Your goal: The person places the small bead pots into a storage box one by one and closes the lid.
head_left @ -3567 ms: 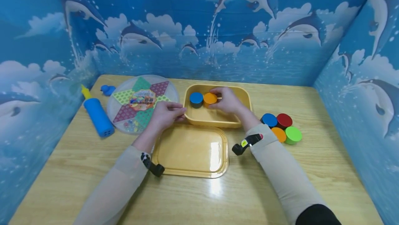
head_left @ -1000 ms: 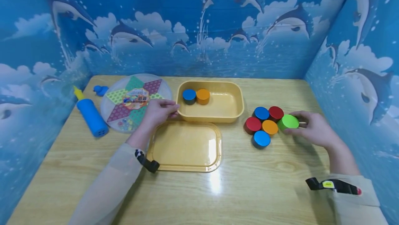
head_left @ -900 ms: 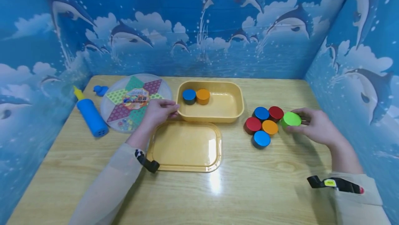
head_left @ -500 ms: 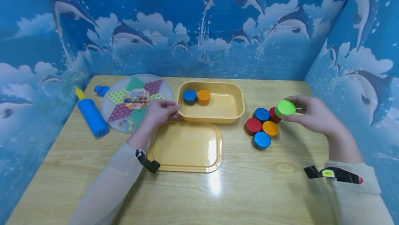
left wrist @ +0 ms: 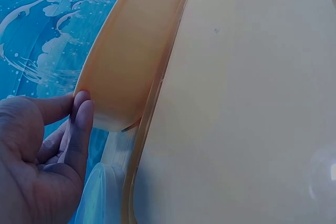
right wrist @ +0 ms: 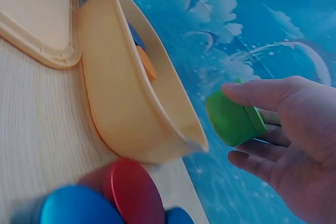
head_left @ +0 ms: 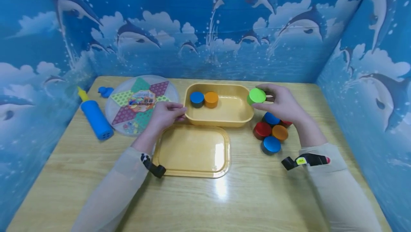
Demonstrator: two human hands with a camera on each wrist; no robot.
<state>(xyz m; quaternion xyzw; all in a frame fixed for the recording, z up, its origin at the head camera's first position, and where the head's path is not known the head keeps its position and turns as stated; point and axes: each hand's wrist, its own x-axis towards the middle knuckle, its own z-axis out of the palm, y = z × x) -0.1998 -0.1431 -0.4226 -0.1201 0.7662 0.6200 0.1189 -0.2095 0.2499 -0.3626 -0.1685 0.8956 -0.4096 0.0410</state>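
With thumb and fingers, my right hand [head_left: 282, 104] grips a small round green tub [head_left: 256, 96], raised at the right end of the yellow plastic box [head_left: 232, 109]. The right wrist view shows the green tub [right wrist: 234, 116] just beyond the box's rim, a lid seam round it. My left hand [head_left: 163, 117] pinches the box's left rim; in the left wrist view its fingertips [left wrist: 82, 100] meet at that edge. Inside the box, a blue tub [head_left: 197, 99] and an orange tub [head_left: 211, 100] stand side by side at the left.
A flat yellow lid [head_left: 192, 150] lies in front of the box. Several tubs, including a red one [head_left: 262, 130] and a blue one [head_left: 271, 145], cluster at right. At left are a round game board [head_left: 123, 114], a blue cylinder [head_left: 96, 119] and a blue duck [head_left: 105, 91].
My right hand let go of the orange tub in the box, took the green tub from the cluster, lifted it and carried it left to the box. My left hand stays at the rim.
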